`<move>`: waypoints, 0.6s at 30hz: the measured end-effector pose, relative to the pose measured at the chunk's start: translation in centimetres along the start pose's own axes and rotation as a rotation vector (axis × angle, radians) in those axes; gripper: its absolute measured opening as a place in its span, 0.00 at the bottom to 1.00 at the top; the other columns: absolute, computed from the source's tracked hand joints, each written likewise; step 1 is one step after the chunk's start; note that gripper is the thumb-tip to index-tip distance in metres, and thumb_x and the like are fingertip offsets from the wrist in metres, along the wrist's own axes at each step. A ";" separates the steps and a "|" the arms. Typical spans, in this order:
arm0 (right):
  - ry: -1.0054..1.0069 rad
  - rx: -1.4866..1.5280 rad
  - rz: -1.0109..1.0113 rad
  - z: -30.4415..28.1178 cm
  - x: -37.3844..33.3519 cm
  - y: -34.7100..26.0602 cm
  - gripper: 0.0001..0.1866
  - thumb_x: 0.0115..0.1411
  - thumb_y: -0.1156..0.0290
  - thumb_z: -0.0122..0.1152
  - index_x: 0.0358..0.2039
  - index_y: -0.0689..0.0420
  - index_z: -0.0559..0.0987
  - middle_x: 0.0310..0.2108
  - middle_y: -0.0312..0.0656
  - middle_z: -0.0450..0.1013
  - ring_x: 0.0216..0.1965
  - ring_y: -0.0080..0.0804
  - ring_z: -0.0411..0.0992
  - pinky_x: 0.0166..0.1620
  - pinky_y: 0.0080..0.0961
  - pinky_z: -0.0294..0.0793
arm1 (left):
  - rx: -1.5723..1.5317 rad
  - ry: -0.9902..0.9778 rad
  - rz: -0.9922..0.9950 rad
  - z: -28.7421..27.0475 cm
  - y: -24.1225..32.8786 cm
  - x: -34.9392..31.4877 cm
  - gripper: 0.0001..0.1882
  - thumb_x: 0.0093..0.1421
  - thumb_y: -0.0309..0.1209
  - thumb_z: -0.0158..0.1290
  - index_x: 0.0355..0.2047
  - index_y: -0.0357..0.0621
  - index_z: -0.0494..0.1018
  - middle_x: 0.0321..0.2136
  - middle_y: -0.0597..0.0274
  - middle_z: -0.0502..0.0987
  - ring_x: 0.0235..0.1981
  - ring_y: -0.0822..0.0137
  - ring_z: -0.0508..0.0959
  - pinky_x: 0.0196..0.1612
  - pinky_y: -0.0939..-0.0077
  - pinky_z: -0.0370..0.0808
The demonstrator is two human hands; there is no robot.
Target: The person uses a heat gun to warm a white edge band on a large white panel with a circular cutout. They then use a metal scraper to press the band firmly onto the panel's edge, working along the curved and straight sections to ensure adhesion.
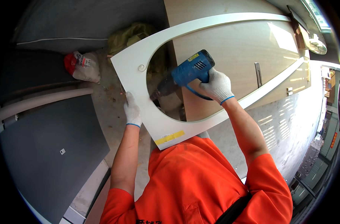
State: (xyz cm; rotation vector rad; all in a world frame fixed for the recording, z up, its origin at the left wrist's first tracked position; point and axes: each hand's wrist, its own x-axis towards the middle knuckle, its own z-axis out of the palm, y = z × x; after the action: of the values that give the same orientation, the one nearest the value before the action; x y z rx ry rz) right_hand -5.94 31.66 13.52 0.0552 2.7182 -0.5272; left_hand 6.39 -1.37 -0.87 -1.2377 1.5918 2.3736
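A white panel (130, 69) with a large rounded cut-out lies across my front, its far end reaching to the upper right. My left hand (133, 111), in a white knit glove, grips the panel's left edge; some of its fingers are hidden. In my gloved right hand (219, 85) is a blue heat gun (190, 71), held by its handle over the cut-out. Its dark nozzle (164, 87) points down and left at the inner edge of the opening. A small pale curl (141, 67) sits on the panel, and yellow tape (170, 137) is stuck near its near corner.
Under the panel is a wood-coloured board (229, 44) bearing a dark flat strip (258, 74). A red and white bag (84, 66) and a yellow-green sack (130, 35) stand at the back left. A large dark grey board (54, 145) is on the left.
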 end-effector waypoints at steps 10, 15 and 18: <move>-0.113 -0.140 -0.100 -2.3 0.3 1.0 0.16 0.49 0.65 0.63 0.39 0.56 0.82 0.32 0.56 0.82 0.40 0.62 0.81 0.45 0.49 0.82 | 0.030 0.028 0.029 0.0 -0.2 0.0 0.39 0.79 0.57 0.45 0.67 0.28 0.70 0.59 0.52 0.80 0.54 0.61 0.81 0.58 0.66 0.78; 0.025 0.002 -0.014 -0.1 0.1 -0.1 0.19 0.49 0.65 0.63 0.43 0.57 0.81 0.33 0.57 0.82 0.39 0.62 0.81 0.45 0.50 0.81 | 0.029 0.020 -0.006 -0.2 -0.1 0.1 0.39 0.79 0.58 0.46 0.66 0.28 0.70 0.58 0.53 0.80 0.54 0.62 0.81 0.58 0.66 0.78; 0.002 -0.029 -0.039 -0.7 0.2 0.1 0.19 0.49 0.65 0.63 0.42 0.57 0.81 0.33 0.57 0.82 0.39 0.62 0.81 0.45 0.50 0.82 | 0.065 0.034 0.008 0.2 0.2 -0.2 0.39 0.78 0.59 0.46 0.66 0.28 0.71 0.57 0.54 0.80 0.53 0.63 0.81 0.58 0.67 0.78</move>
State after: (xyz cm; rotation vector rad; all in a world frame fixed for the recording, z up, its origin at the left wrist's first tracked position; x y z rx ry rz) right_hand -6.38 31.98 13.98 -0.0047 2.7336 -0.4983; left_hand 6.33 -1.22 -0.56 -1.2680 1.6722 2.2973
